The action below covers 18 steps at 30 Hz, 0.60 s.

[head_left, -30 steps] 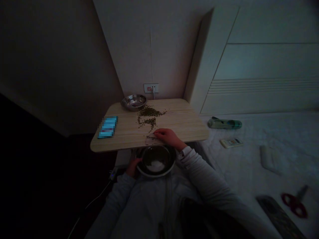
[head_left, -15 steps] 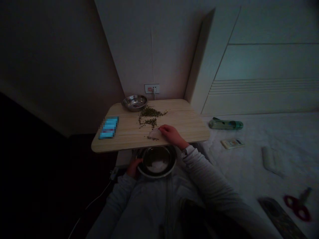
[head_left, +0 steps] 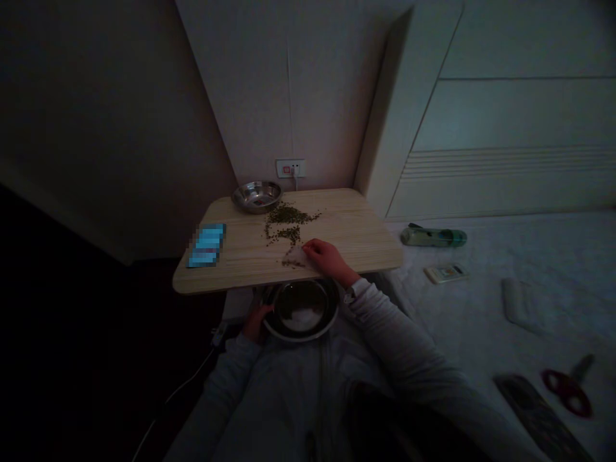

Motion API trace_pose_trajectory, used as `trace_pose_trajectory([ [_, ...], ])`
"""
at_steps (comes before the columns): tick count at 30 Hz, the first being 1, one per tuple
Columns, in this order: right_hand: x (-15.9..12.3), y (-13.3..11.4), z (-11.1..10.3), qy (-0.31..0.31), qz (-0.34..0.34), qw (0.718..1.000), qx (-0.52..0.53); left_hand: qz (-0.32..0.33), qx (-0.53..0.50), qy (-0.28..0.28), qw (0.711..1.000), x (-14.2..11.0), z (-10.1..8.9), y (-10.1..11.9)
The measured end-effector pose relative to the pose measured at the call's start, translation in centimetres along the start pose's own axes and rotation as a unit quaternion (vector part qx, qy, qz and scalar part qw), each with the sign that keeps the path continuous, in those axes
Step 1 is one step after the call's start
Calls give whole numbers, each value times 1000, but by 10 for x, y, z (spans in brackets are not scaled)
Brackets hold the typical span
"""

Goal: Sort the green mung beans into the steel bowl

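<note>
My right hand [head_left: 323, 255] is closed on a thin, pale, see-through piece [head_left: 297, 257], its exact kind unclear, at the front of the small wooden table [head_left: 245, 266]. Its lower edge meets the tabletop beside a few small green beans. Behind it, more green beans [head_left: 289, 215] lie spread in loose patches. Below the table's front edge, my left hand [head_left: 256, 321] grips the left rim of a shiny metal bowl [head_left: 308, 336] over my lap. Something pale shows inside this bowl, too dim to make out.
A second metal bowl [head_left: 257, 197] stands at the table's back left, and a phone with a blurred screen [head_left: 206, 246] lies at the left. On the bed are a green-capped bottle [head_left: 433, 237], another phone [head_left: 446, 273], a white folded item [head_left: 520, 305] and red-handled scissors [head_left: 568, 391].
The view has shifted slightly. The pale piece in my right hand has tilted a little, and the few beans beside it show more clearly. My left hand keeps its grip on the bowl.
</note>
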State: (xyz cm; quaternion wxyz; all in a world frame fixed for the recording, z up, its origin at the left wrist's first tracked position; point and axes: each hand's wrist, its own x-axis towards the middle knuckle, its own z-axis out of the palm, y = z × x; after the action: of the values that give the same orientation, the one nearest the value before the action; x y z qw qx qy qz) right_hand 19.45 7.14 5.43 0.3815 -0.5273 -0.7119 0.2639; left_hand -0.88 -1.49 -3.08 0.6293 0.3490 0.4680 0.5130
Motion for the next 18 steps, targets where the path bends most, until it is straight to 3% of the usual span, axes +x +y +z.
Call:
trace_pose_trajectory([
  [6,-2,6,-1,59,25,997,43,-34,-13,-3,999,0,2,0],
  [12,-2,6,-3,101,62,992,44,-75,-14,34,997,-5,4,1],
  [15,0,9,-8,111,61,990,55,-65,-1,40,997,-4,2,1],
  [18,0,16,-17,84,50,993,65,-31,28,48,998,-2,1,1],
])
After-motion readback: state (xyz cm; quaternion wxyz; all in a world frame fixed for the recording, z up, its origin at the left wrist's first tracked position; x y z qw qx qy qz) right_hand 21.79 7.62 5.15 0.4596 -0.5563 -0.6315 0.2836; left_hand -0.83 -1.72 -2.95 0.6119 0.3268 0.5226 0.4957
